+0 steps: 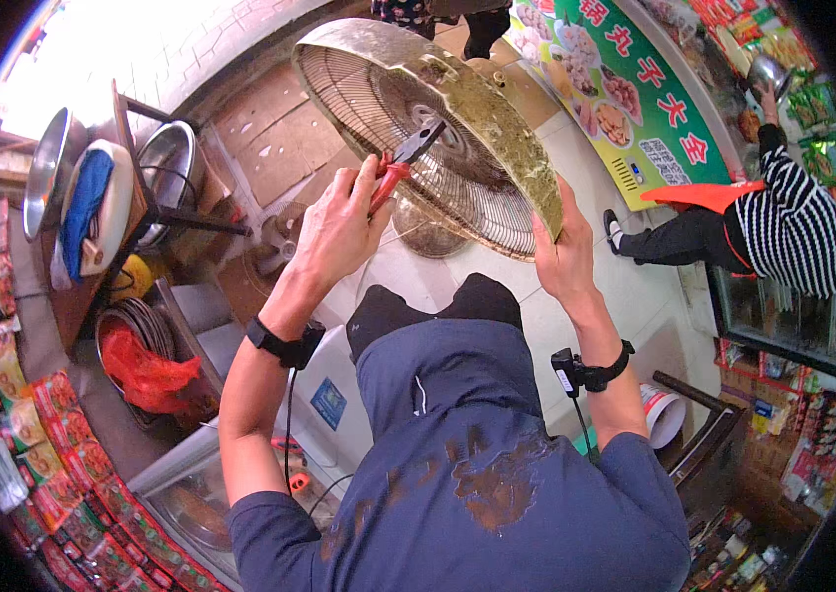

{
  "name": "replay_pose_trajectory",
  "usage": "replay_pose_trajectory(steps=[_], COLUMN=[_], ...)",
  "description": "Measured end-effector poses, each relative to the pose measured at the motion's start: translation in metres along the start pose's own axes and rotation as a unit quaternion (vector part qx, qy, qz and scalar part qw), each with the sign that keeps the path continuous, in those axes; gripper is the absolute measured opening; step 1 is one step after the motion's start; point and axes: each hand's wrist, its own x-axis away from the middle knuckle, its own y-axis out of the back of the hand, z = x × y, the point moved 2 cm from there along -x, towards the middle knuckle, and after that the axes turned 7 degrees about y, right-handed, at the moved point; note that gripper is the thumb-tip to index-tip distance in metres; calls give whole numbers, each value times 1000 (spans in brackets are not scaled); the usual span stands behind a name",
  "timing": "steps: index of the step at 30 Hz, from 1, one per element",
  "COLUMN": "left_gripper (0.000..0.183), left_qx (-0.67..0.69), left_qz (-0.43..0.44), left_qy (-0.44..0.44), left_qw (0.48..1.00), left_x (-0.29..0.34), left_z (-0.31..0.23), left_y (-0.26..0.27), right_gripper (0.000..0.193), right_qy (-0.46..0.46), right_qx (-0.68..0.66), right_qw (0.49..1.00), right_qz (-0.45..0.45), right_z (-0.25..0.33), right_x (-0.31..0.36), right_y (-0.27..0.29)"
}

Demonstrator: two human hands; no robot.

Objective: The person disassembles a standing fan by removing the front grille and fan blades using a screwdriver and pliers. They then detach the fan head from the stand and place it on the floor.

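Observation:
My left hand [337,222] is closed around the red handles of a pair of pliers [421,142]. The pliers' dark jaws lie over the wire grille, near the hub of a large fan guard [512,123]; whether they touch it I cannot tell. The guard is tilted, with a broad, grimy rim band and thin wires across its face. My right hand [566,252] grips that rim at the lower right, with the thumb on the near side. Below the guard stands a round, dirty fan base [430,229]. A grey fan blade [280,244] lies to the left of my left hand.
Metal basins [169,163] sit on a wooden stand at the left, above a pot with red netting [147,370]. A person in a striped top [791,227] bends at the right, beside a green poster [625,94]. Packets [73,434] line the lower left.

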Motion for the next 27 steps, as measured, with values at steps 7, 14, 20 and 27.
replay_pose_trajectory(steps=[7, 14, 20, 27], left_gripper=[60, 68, 67, 69], left_qx=[18, -69, -24, -6], left_qz=[-99, -42, -110, -104], left_qy=[-34, 51, -61, -21], left_qw=[994, 995, 992, 994], left_x=[5, 0, 0, 0], left_z=[2, 11, 4, 7], left_y=[-3, -15, -10, -11], right_gripper=[62, 63, 62, 61], right_qy=[-9, 3, -4, 5], right_qx=[-1, 6, 1, 4], right_qw=[1000, 1000, 1000, 1000], right_qz=[-19, -9, -10, -11], right_z=[1, 6, 5, 2], right_x=[-3, -8, -7, -3], right_y=[-1, 1, 2, 1])
